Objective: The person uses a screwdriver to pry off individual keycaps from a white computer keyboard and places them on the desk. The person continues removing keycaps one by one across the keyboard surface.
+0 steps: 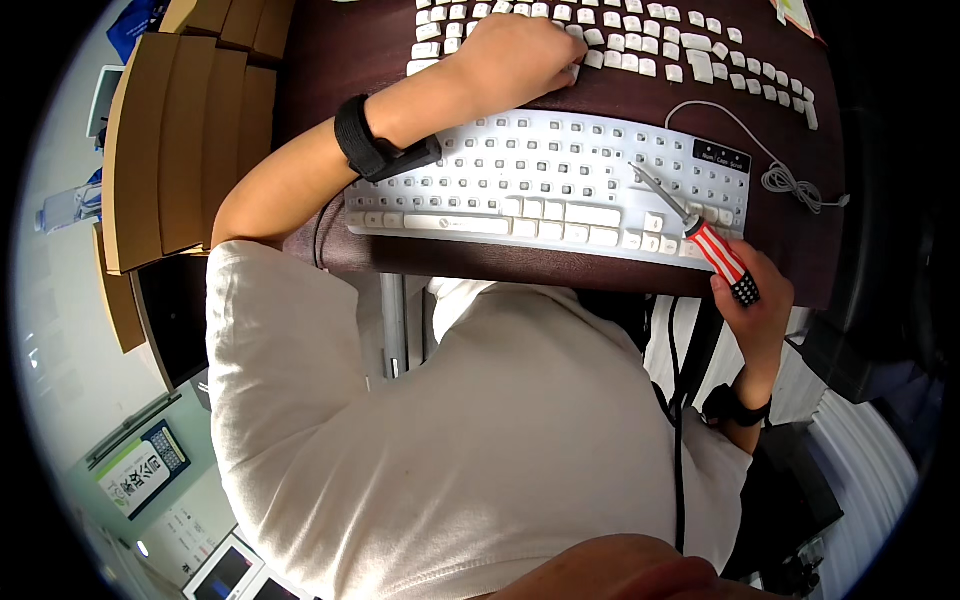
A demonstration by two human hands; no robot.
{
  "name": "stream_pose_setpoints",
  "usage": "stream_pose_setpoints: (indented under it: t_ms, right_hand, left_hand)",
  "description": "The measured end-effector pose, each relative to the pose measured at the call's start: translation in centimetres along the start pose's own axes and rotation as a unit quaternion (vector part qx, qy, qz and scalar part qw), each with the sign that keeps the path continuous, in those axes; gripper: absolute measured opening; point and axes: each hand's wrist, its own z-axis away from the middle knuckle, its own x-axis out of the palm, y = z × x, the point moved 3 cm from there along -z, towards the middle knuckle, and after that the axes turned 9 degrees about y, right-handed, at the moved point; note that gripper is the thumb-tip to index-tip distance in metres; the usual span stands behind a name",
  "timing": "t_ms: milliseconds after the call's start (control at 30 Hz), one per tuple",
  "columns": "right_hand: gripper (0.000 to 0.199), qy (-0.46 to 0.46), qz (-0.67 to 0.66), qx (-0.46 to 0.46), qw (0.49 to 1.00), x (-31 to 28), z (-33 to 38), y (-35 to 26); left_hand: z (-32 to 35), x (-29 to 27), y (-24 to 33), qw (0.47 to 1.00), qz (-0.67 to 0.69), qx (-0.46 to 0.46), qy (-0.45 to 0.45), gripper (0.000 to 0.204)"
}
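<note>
Across the far side of the table, my left hand (520, 58) reaches over to the rows of loose white keycaps (640, 42). Its fingers are bent down and closed around one keycap (573, 71) at the near edge of those rows, partly hidden by the fingertips. In front of me lies a white keyboard (630, 215) with its upper rows bare down to the switches and keycaps still on the lower rows. My right hand (758, 303) grips a screwdriver (716, 250) with a striped red-and-white handle. The screwdriver's thin shaft slants over the keyboard's right part.
A coiled white cable (795, 185) runs from the keyboard onto the dark table (400, 258) at the right. Brown cardboard boxes (180, 150) stand along the left. A black strap holding a small dark device (372, 145) is on my left wrist, above the keyboard's left end.
</note>
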Motion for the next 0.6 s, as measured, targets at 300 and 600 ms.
stream_pose_setpoints:
  t_ms: [300,600]
  right_hand:
    - [0.040,0.022,-0.001,-0.018,1.000,0.04,-0.12,-0.43]
    - [0.040,0.021,0.010,-0.015,1.000,-0.35,-0.15,-0.69]
  left_hand:
    - [0.11,-0.55,-0.51,0.999,0.007,0.021,0.023,0.024]
    - [-0.52,-0.68,-0.80,0.999,0.024,-0.009,0.031,0.022]
